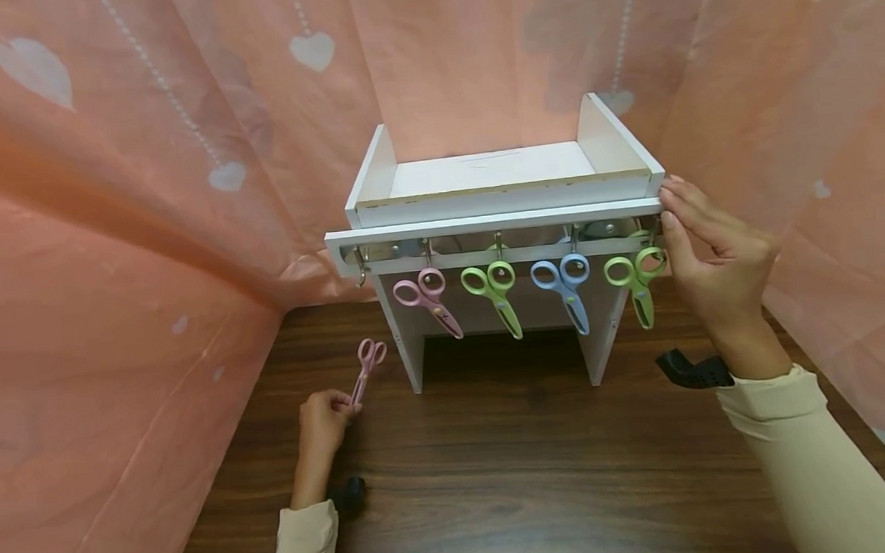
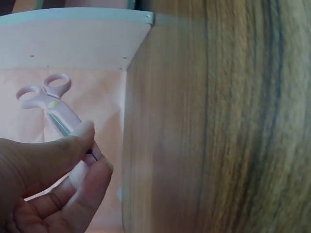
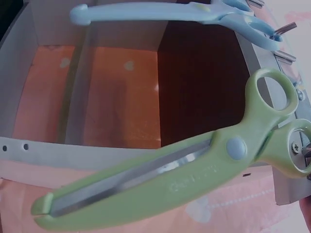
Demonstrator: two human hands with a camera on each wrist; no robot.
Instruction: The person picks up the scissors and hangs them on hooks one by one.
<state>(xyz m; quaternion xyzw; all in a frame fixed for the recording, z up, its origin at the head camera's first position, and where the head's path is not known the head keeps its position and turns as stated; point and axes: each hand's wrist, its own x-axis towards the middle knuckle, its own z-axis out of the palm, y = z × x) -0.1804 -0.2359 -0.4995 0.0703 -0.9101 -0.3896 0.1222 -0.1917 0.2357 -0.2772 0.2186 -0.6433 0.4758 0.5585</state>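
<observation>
My left hand (image 1: pixel 322 421) pinches a pair of pink scissors (image 1: pixel 367 366) by the blade end, handle loops pointing up and away; thumb and fingertips on the blades show in the left wrist view. My right hand (image 1: pixel 727 261) grips the right end of a white rack's front rail (image 1: pixel 492 222), thumb in front. From hooks under that rail hang other pink scissors (image 1: pixel 429 299), green scissors (image 1: pixel 496 294), blue scissors (image 1: pixel 566 289) and a second green pair (image 1: pixel 638 283), nearest my right hand. At the far left is another metal hook (image 1: pixel 361 266). The right wrist view hardly shows my hand.
The white rack has an upper tray with side walls (image 1: pixel 615 134) and two side panels standing on a dark wood floor (image 1: pixel 497 466). Pink curtain (image 1: pixel 149 267) with hearts surrounds it at the back and sides. Black wrist mounts (image 1: pixel 691 370) sit on both forearms.
</observation>
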